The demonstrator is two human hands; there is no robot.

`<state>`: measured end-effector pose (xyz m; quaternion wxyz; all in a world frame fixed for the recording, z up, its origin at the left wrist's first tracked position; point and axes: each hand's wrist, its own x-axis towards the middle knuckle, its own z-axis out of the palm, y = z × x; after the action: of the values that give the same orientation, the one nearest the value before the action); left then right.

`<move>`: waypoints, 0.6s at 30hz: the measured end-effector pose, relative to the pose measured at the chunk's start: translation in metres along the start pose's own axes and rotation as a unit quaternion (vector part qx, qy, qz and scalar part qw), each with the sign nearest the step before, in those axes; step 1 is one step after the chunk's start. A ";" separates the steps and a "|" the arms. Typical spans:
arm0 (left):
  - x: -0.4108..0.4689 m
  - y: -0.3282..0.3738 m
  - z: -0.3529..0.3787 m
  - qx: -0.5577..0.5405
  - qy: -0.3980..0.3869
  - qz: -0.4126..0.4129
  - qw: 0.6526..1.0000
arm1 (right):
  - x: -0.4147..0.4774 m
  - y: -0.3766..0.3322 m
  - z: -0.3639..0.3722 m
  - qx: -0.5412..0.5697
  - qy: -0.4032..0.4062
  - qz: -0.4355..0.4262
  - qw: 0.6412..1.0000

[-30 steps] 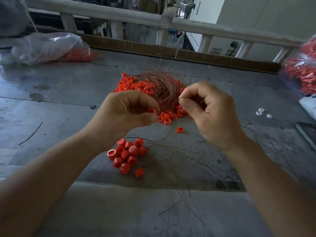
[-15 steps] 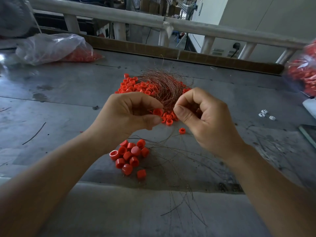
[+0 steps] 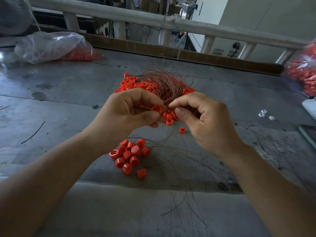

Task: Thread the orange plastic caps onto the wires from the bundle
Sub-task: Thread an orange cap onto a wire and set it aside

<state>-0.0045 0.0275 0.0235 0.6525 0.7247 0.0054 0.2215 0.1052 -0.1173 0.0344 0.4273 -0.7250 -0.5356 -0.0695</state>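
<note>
Above the table (image 3: 68, 103), the hands have drawn together: left hand (image 3: 130, 112) pinches a cap (image 3: 157, 108), now exposed, just before the bundle (image 3: 164, 84); right hand (image 3: 205, 120) pinches a wire (image 3: 167, 101) beside it. Threading appears imminent.

left hand (image 3: 130, 113) pinches cap (image 3: 157, 108); right hand (image 3: 203, 120) pinches wire (image 3: 167, 100); fingertips nearly touching

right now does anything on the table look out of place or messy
Mostly stray bits. Loose wires sprawl over the table's near edge, away from the bundle. One lone cap sits apart from the far pile and near pile, a single wire lies far left, and white scraps sit at right.
</note>
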 end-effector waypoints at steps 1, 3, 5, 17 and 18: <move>0.000 0.000 0.000 -0.001 0.001 -0.001 1.000 | 0.000 0.000 -0.001 0.002 0.003 0.002 1.000; 0.000 0.000 -0.001 0.008 0.009 -0.003 1.000 | 0.001 -0.001 -0.002 0.013 0.016 0.010 1.000; -0.001 0.001 -0.001 0.029 0.012 -0.001 1.000 | 0.001 -0.003 -0.004 0.031 0.031 0.015 0.999; -0.002 0.001 0.002 0.012 0.005 0.011 1.000 | -0.003 -0.005 -0.002 0.018 0.003 0.016 1.000; -0.002 0.000 0.001 0.009 0.004 0.012 1.000 | -0.003 -0.005 -0.002 0.015 0.003 0.016 1.000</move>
<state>-0.0058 0.0256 0.0231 0.6436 0.7293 0.0014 0.2322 0.1007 -0.1205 0.0364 0.4411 -0.7267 -0.5236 -0.0566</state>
